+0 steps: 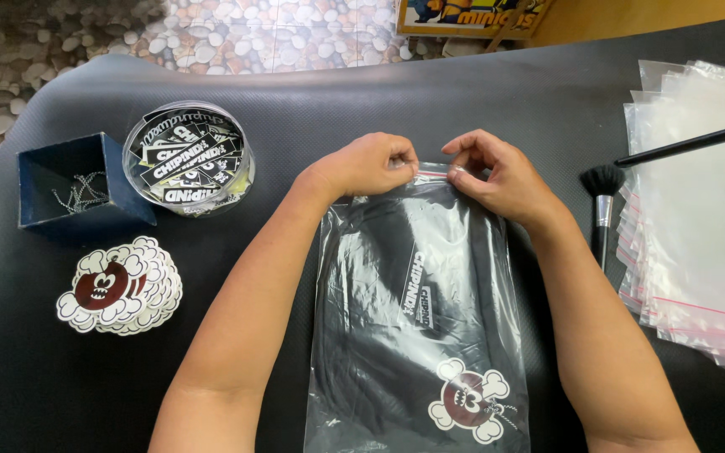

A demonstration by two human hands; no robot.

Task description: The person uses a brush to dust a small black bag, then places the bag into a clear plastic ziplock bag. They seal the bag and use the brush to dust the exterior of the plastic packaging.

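A clear zip-top plastic bag lies lengthwise before me on the black mat. Inside it sits a folded black garment, a long black-and-white sticker and a round cartoon sticker near the bottom. My left hand pinches the bag's far edge at the red zip strip. My right hand pinches the same strip just to the right, fingertips almost meeting the left hand's.
At left stand a dark blue open box holding thin chains, a round clear tub of black-and-white stickers, and a stack of cloud-shaped cartoon stickers. At right lie a black brush, a black rod and a pile of empty zip bags.
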